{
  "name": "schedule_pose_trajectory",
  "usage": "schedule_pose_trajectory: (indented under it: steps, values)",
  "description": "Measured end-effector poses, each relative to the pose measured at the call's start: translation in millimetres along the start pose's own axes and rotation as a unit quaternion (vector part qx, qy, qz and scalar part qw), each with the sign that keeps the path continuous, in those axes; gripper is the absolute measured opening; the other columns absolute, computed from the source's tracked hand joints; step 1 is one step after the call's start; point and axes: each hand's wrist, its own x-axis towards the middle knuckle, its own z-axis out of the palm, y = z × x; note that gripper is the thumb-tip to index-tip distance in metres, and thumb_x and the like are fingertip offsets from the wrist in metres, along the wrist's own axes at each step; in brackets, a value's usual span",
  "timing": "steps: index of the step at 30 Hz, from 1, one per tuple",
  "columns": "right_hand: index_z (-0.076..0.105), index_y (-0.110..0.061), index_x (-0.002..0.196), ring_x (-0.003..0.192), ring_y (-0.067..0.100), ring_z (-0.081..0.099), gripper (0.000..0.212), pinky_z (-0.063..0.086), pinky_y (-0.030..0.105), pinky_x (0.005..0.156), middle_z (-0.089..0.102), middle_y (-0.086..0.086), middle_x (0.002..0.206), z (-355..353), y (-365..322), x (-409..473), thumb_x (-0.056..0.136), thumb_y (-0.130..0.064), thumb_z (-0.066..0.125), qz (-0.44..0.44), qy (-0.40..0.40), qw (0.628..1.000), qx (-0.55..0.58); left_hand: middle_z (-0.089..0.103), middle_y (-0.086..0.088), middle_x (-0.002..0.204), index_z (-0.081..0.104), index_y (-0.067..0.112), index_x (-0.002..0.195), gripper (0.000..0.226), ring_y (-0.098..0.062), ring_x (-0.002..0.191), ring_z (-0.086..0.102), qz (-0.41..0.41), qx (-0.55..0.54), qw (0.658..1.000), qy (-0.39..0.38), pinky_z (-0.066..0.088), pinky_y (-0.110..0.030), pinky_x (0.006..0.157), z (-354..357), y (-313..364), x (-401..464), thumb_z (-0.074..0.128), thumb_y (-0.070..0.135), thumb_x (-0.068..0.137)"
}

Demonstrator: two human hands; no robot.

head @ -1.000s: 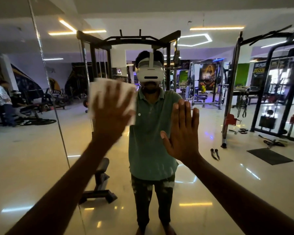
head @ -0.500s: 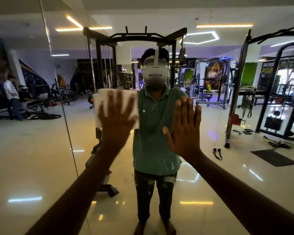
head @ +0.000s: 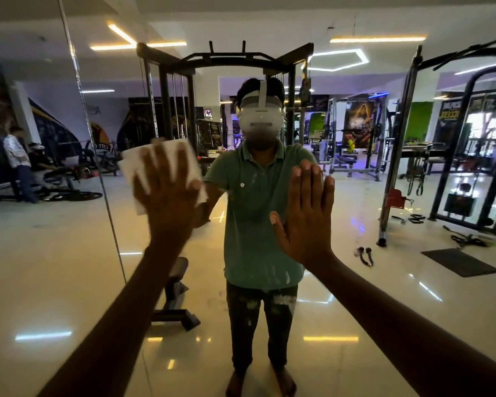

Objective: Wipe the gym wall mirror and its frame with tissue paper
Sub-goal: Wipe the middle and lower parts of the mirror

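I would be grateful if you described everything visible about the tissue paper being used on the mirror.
The tissue paper is a white, roughly square folded sheet, thin and soft-looking, with layered edges at its left corner. It lies flat against the mirror, tilted a little, just right of the vertical seam in the glass. The left hand presses it with spread straight fingers, covering its middle. Its edges look slightly blurred. The right hand does not touch it.

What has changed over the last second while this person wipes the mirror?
The left hand has slid the tissue paper down the mirror, tilting it so its corners now sit skewed. Nothing was taken hold of or let go. The right hand stays flat on the glass beside it, fingers straight. The view itself shifted a little.
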Motion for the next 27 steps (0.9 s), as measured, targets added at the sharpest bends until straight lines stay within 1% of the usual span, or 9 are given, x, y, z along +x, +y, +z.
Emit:
schedule_pose_trajectory:
  steps: [2,4,8,11,14,17,21,25,27]
  values:
    - [0.022,0.003,0.161,0.16,0.041,0.006,0.091,0.008,0.061,0.128,0.009,0.022,0.171,1.6,-4.5,-0.3,0.095,-0.049,0.056,0.01,0.0,1.0,-0.006,0.001,-0.02,0.172,-0.004,0.026,0.166,0.067,-0.043,0.158,0.002,-0.053,-0.014,0.998,0.005,0.011,-0.065,0.123,-2.0,-16.7,-0.1,0.016,0.057,0.109]
    - [0.022,0.004,0.161,0.16,0.041,0.006,0.091,0.008,0.061,0.129,0.009,0.023,0.171,2.5,-7.1,0.2,0.095,-0.049,0.055,0.016,-0.001,1.0,-0.01,0.003,-0.023,0.171,-0.003,0.024,0.165,0.069,-0.046,0.157,0.005,-0.071,-0.018,0.997,0.014,0.014,-0.068,0.121,-0.8,3.8,-2.3,0.018,0.058,0.109]
    - [0.021,0.005,0.161,0.16,0.041,0.002,0.09,0.007,0.061,0.128,0.009,0.026,0.171,0.8,-2.4,-0.8,0.098,-0.05,0.053,0.007,-0.008,1.0,-0.022,-0.006,-0.022,0.171,-0.009,0.024,0.165,0.07,-0.046,0.157,0.0,0.057,0.011,0.998,-0.032,0.006,-0.067,0.122,4.9,71.8,-18.3,0.012,0.059,0.107]
    - [0.021,0.004,0.161,0.16,0.04,0.003,0.09,0.008,0.061,0.129,0.013,0.026,0.171,0.6,0.5,-1.1,0.098,-0.05,0.055,0.0,-0.007,1.0,-0.015,-0.004,-0.019,0.172,-0.005,0.025,0.166,0.067,-0.044,0.157,0.0,0.124,0.015,0.991,-0.037,0.013,-0.067,0.123,2.5,52.1,-11.5,0.007,0.058,0.108]
    - [0.022,0.004,0.161,0.161,0.038,0.002,0.089,0.007,0.06,0.129,0.014,0.025,0.171,0.8,0.8,-0.7,0.097,-0.05,0.054,0.01,-0.003,1.0,-0.002,-0.001,-0.019,0.172,-0.003,0.024,0.166,0.066,-0.042,0.158,0.0,0.025,0.007,1.0,0.0,0.013,-0.066,0.123,-1.1,-9.2,-5.1,0.01,0.057,0.11]
    - [0.021,0.004,0.162,0.161,0.038,0.0,0.091,0.007,0.061,0.129,0.013,0.026,0.171,2.4,-6.5,-1.0,0.096,-0.049,0.056,0.02,0.002,1.0,0.001,0.0,-0.019,0.172,0.002,0.024,0.166,0.068,-0.041,0.158,0.001,-0.037,-0.016,0.999,-0.009,0.013,-0.066,0.122,-2.4,-42.4,-1.1,0.011,0.059,0.108]
    - [0.014,0.005,0.161,0.16,0.039,-0.002,0.098,0.004,0.061,0.128,0.004,0.025,0.17,5.9,-35.6,3.0,0.096,-0.055,0.056,0.096,0.009,0.995,0.005,0.003,-0.021,0.171,0.004,0.024,0.166,0.067,-0.043,0.158,0.003,-0.043,-0.025,0.999,-0.008,0.014,-0.069,0.121,-1.2,-34.9,2.2,0.012,0.057,0.108]
    - [0.008,0.0,0.163,0.161,0.038,-0.005,0.09,-0.001,0.055,0.13,0.001,0.024,0.172,19.2,-97.8,-3.5,0.103,-0.064,0.028,0.011,-0.049,0.998,0.045,0.003,-0.022,0.171,0.008,0.022,0.166,0.069,-0.044,0.158,0.002,-0.016,-0.031,0.999,-0.017,0.011,-0.068,0.121,-0.3,-45.4,1.2,0.012,0.058,0.108]
    - [0.009,0.001,0.164,0.161,0.037,-0.007,0.095,-0.005,0.052,0.13,-0.002,0.023,0.172,26.7,-116.6,-7.8,0.102,-0.066,0.033,0.029,-0.063,0.996,0.056,0.001,-0.02,0.172,0.01,0.02,0.166,0.07,-0.042,0.158,0.0,0.014,-0.033,0.999,-0.018,0.009,-0.067,0.122,-0.9,-51.9,0.8,0.014,0.057,0.107]
